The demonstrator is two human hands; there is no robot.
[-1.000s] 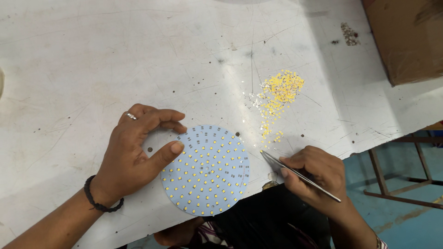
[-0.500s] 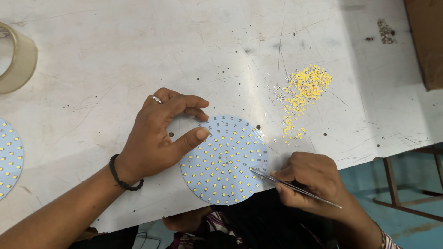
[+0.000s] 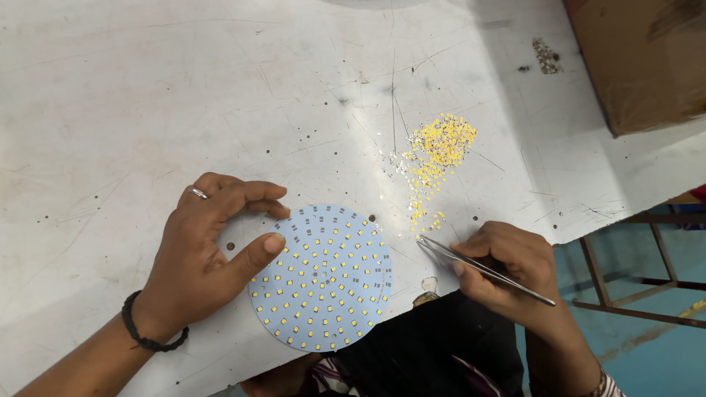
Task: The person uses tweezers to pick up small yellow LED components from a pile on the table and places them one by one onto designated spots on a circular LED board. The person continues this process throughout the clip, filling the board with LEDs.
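A round LED board (image 3: 321, 278) is pinned flat on the white counter (image 3: 147, 95) by the left hand (image 3: 209, 254), thumb pressed on the board's left rim and fingers curled loosely over its top-left edge, so the hand is half open and only resting on it, not wrapped around it. The board's lower edge sits right at the counter's near edge, maybe slightly over it.

Metal tweezers (image 3: 482, 269) are pinched in the right hand (image 3: 507, 268), fingers closed around them. The tips are pointed at the tail end of a pile of tiny yellow LED chips (image 3: 440, 147), just beside the board's right side; whether a chip is gripped can't be made out.

Loads of bare counter is left above and to the left. A brown cardboard box (image 3: 647, 59) is parked at the top-right corner, well apart from the chips.
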